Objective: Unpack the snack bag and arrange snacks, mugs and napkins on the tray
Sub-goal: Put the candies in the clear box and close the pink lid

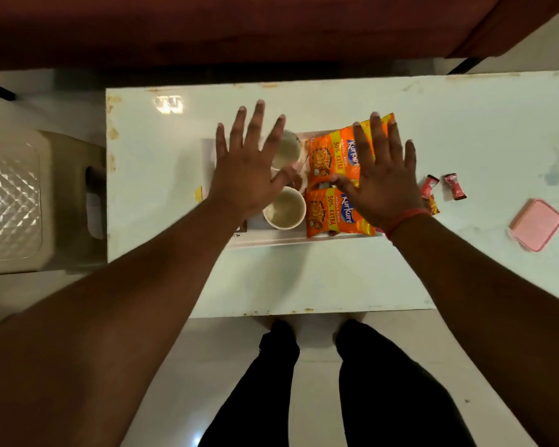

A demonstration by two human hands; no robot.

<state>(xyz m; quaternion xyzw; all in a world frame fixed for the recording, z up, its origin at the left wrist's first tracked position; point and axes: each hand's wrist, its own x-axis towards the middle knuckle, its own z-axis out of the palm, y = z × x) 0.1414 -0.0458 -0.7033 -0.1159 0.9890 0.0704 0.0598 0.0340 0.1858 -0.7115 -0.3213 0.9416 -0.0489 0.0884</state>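
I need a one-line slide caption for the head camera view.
Both open hands, left and right, hover over a tray holding two mugs and two orange snack packets.

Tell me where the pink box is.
In the head view, the pink box lies on the white table near its right edge, beyond the small red wrappers.

Glossy foil snack packets (331, 162) lie on a smooth, shiny white table (465, 124) (edges chipped).

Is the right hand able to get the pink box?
Probably yes. The right hand is open and empty, the pink box sits alone on the table to its right, with nothing between.
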